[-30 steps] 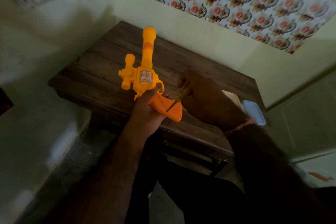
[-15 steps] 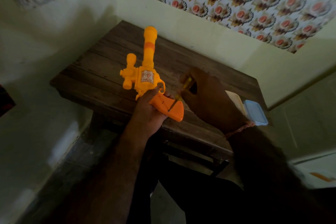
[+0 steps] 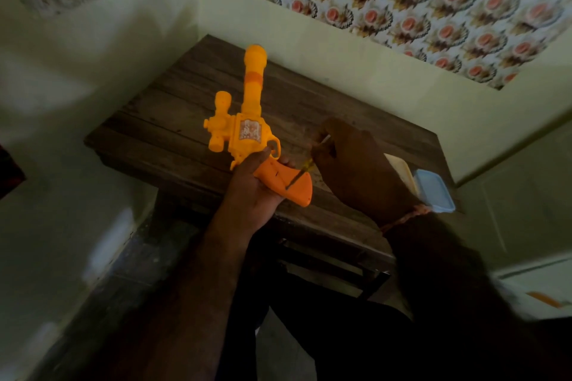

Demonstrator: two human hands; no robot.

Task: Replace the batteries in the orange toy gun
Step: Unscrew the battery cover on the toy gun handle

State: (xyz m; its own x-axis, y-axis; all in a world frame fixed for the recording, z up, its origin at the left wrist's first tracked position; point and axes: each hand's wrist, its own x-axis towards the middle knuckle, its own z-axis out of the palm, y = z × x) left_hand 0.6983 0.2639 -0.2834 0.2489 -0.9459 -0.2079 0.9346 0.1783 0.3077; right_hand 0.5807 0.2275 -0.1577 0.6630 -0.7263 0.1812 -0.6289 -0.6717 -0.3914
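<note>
The left hand (image 3: 253,192) grips the orange toy gun (image 3: 247,130) by its handle above the wooden table (image 3: 340,108), barrel pointing away, steadying it. The right hand (image 3: 353,164) pinches a small screwdriver (image 3: 298,175), tip on the handle, probably at the battery-cover screw.

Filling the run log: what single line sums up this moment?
left hand holds toy gun by handle | right hand holds screwdriver, tip on handle | cover unopened | above wooden table

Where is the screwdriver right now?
In the head view, right of centre: the right hand grips the screwdriver, its tip on the toy gun's grip, which the left hand holds above the table.
</note>
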